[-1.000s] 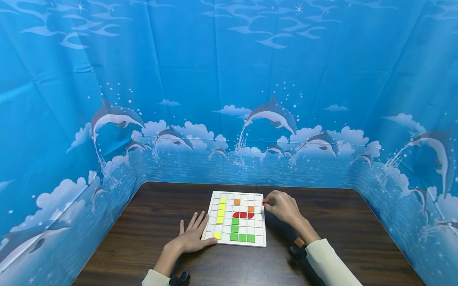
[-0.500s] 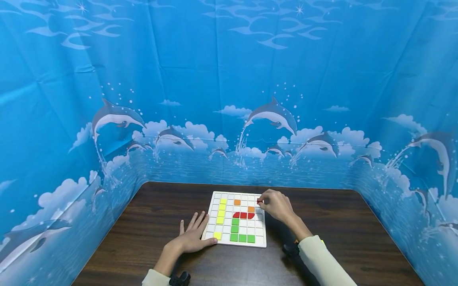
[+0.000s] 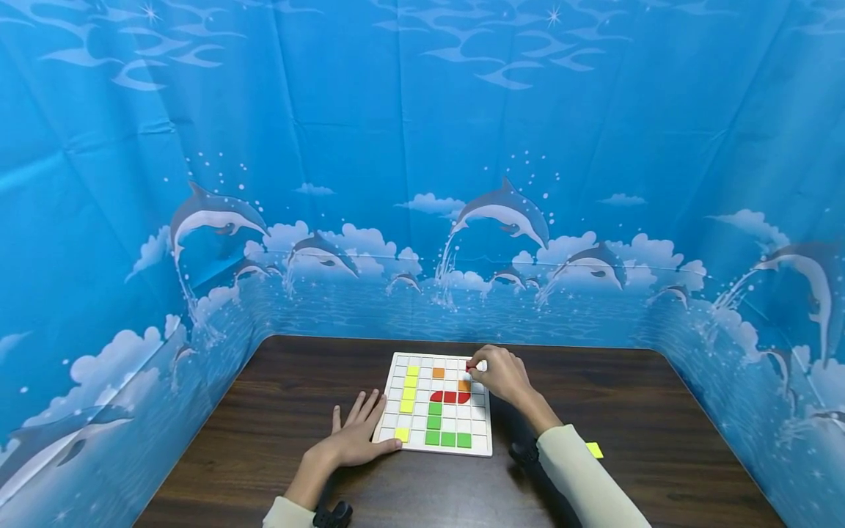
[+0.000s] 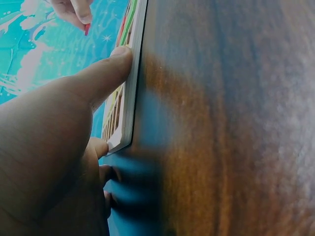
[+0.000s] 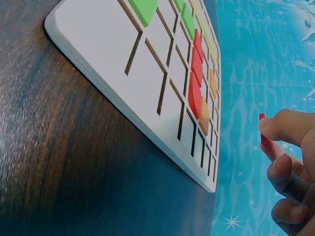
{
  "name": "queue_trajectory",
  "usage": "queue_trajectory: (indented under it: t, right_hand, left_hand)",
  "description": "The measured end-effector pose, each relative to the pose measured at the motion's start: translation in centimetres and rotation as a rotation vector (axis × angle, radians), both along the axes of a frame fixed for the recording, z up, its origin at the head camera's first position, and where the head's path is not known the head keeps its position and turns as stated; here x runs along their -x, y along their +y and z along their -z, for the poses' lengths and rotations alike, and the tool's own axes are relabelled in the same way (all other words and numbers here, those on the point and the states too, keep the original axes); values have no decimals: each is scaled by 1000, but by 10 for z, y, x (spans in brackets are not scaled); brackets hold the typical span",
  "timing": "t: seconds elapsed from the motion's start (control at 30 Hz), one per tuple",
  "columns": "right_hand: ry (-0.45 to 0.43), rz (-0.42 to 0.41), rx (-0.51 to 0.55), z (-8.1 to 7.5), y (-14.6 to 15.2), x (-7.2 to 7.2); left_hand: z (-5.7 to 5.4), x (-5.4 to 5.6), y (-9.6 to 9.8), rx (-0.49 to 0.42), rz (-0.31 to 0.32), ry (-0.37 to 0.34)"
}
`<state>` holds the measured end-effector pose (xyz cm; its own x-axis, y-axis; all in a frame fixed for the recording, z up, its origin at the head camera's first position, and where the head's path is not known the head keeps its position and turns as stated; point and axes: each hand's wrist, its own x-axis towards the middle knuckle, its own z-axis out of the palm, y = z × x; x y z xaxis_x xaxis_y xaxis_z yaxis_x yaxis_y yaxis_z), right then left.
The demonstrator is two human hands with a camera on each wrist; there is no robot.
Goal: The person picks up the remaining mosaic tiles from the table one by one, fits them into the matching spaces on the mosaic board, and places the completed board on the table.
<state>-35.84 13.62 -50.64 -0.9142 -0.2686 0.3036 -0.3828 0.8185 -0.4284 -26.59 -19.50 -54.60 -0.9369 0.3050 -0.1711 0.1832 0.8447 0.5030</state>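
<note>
Dark surface (image 3: 264,411) carries a board (image 3: 478,425), its far-right cells under the red piece (image 3: 469,364) the right hand (image 3: 503,375) pinches, left hand (image 3: 354,441) spread opposite.

dark wood table (image 3: 264,411) | white grid board (image 3: 478,426) | yellow piece (image 3: 595,449)

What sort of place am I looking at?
Probably a screened-off tabletop booth: a blue dolphin-print backdrop hangs around the far end and both sides of a dark wood-grain table, which bears a white grid board with colored tiles.
</note>
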Motion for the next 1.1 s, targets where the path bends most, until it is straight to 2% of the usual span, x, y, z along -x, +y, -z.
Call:
queue_trajectory:
  t: [0.23, 0.3, 0.57, 0.77, 0.8, 0.9, 1.1]
  right_hand:
    - [5, -6, -8, 3, -6, 5]
    - [7, -5, -11, 5, -8, 7]
    - [-21, -16, -2, 10, -12, 14]
    - [-43, 3, -9, 14, -15, 16]
    - [-47, 8, -14, 15, -15, 16]
    - [-55, 19, -27, 17, -16, 17]
    - [-54, 30, -38, 21, -16, 19]
  left_hand:
    - [6, 1, -3, -21, 15, 26]
    - [6, 1, -3, -21, 12, 23]
    - [-7, -2, 1, 29, -12, -19]
    - [-2, -2, 0, -31, 11, -1]
    - [1, -1, -1, -28, 17, 4]
    - [1, 0, -1, -7, 6, -2]
    - [-7, -2, 2, 58, -18, -17]
